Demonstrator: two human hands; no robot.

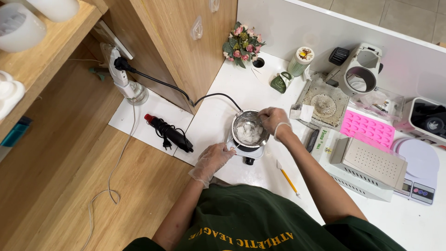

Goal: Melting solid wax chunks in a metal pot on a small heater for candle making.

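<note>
— Where was the pot?
— The steel pot (250, 128) of white chunks sat on a small hotplate (250, 152) on the table (223, 111). The left hand (214, 158) pinched its handle; the right hand's (272, 119) fingers closed over the rim.
— Risk?
— Tipping or burns, I'd judge. Right of the pot lay a white-and-green box (324, 140).

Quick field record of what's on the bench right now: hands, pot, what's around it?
left hand: gloved, at the pot's handle side, grip not clear
right hand: gloved, fingers at the pot's rim
pot: small metal, on a small white hot plate
contents: white chunks
nearby: yellow pencil, pink mould, black heat tool, flower posy
surface: white counter
</note>
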